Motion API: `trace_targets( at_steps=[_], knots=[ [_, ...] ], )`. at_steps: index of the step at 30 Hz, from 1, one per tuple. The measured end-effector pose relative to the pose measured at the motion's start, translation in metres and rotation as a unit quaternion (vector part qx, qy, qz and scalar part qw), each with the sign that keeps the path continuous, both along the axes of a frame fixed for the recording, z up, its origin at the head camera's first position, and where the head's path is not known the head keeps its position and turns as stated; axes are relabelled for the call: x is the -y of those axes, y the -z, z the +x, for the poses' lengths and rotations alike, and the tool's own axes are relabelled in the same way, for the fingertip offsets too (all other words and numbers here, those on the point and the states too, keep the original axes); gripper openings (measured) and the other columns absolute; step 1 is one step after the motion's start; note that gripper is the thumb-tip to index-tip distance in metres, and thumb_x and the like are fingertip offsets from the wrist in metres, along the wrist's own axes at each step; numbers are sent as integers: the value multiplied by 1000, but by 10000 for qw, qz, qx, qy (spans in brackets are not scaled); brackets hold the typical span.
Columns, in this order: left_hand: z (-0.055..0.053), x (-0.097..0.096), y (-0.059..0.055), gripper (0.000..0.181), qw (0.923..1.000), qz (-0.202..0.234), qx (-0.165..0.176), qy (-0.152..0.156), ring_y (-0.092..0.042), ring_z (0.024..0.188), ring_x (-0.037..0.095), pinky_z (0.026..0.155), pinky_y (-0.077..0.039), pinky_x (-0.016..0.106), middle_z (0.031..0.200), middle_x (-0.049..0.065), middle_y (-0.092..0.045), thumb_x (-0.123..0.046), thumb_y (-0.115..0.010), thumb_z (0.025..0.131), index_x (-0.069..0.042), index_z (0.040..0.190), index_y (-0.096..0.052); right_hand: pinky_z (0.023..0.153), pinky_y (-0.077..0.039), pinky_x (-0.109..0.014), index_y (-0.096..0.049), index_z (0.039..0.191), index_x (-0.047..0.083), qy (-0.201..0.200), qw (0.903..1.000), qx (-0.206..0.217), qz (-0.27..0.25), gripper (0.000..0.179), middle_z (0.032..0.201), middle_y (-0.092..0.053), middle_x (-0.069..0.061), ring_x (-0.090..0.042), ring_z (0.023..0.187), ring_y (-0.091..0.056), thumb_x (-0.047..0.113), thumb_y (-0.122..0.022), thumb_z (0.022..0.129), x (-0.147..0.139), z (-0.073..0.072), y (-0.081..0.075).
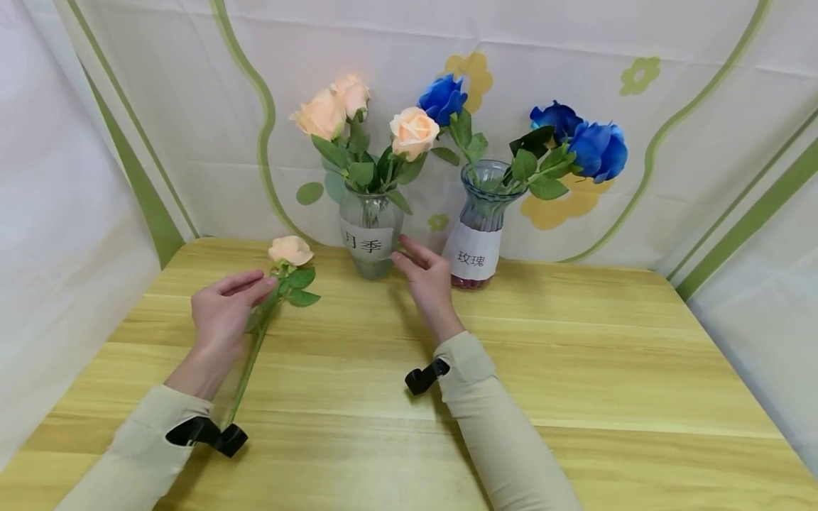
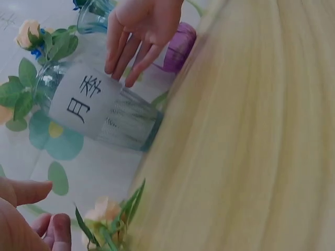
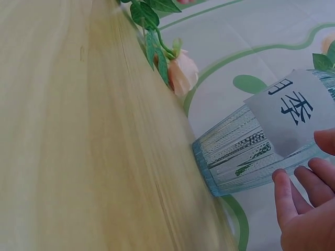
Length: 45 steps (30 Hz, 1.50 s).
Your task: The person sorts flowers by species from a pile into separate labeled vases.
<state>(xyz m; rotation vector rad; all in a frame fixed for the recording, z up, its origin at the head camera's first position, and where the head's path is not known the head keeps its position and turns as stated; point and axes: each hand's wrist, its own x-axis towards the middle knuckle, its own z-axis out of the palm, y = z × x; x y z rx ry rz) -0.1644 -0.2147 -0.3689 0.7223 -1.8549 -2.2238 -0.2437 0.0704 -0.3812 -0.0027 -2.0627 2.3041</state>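
Note:
A single peach rose (image 1: 290,251) lies on the table at the left, its leafy stem running toward the front. Over the upper stem hovers my left hand (image 1: 224,312), its thumb and fingers parted in the left wrist view. A clear glass vase (image 3: 230,151) with a white paper label holds several peach roses (image 1: 414,133). At that vase's right side is my right hand (image 1: 429,280), fingers loosely extended and holding nothing; whether the fingertips touch the glass is hard to tell. Farther right, a bluish vase (image 1: 481,213), also labelled, holds blue roses (image 1: 597,151).
The wooden table (image 1: 575,383) meets a pale patterned curtain (image 1: 543,42) behind the vases. Black wrist cameras (image 1: 424,377) sit on both cuffs, the left one beside the loose stem's lower end. The flower heads lean outward above the vase rims.

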Motion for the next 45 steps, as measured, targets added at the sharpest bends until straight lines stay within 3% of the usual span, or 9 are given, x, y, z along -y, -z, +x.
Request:
trace_targets(
  at_steps=[3,9,16,23,26,30,37,41,45],
  knots=[
    [3,7,5,19,9976,-519,276,372,-72,82,-3,78,-60,12,83,-21,-77,-17,-90,87,-23,103,-81,111,-56,-34,-70,139,7,37,10000,4,-16,40,146,-69,-5,-21,127,-70,9,-73,99,0,0,0],
    [5,15,15,54,9807,-1521,800,935,-66,94,-10,84,-54,7,84,-30,-73,-27,-87,90,-10,138,-70,111,-56,-35,-70,139,7,66,10000,-19,9,41,146,-69,-6,-20,125,-70,9,-73,99,-1,0,1],
    [7,20,17,61,9674,-2084,844,1170,-64,96,-8,82,-54,7,89,-29,-73,-27,-89,89,-7,142,-66,111,-56,-35,-69,140,7,48,10000,22,-11,41,147,-68,-6,-23,127,-70,8,-73,99,-2,1,0],
    [8,27,20,65,9429,-2674,907,1768,-55,135,27,108,-50,38,142,13,-66,-25,-89,88,-3,144,-63,112,-56,-36,-70,140,8,43,10000,15,35,40,146,-69,-5,-23,128,-69,9,-73,100,-1,1,1],
    [8,29,21,67,9385,-2690,958,1942,-51,143,34,111,-48,42,149,18,-62,-24,-89,88,-1,145,-62,112,-56,-36,-70,139,8,58,10000,7,69,40,146,-69,-6,-23,128,-69,9,-74,99,-1,1,1],
    [7,32,22,66,9295,-2944,992,1987,-57,140,35,104,-51,35,143,16,-69,-25,-88,88,-2,145,-62,111,-56,-36,-70,139,7,17,10000,-8,36,40,146,-69,-7,-24,129,-69,9,-73,100,0,1,1],
    [7,36,23,61,9150,-3341,963,2046,-63,131,45,105,-53,51,131,22,-74,-23,-87,89,3,140,-64,109,-57,-33,-70,138,6,4,10000,-44,34,39,145,-69,-9,-21,125,-70,8,-72,100,1,1,-1],
    [6,39,22,63,9064,-3556,973,2063,-69,121,41,90,-57,36,122,21,-78,-26,-88,89,5,138,-65,108,-58,-32,-71,138,7,16,10000,-35,76,38,144,-69,-9,-19,121,-72,8,-73,100,0,1,-1],
    [4,39,22,62,9094,-3490,978,2038,-75,99,18,77,-55,18,125,21,-76,-27,-87,90,5,138,-65,107,-58,-32,-71,138,7,15,10000,-20,59,38,144,-70,-9,-17,120,-72,8,-73,99,0,1,-1]
  ],
)
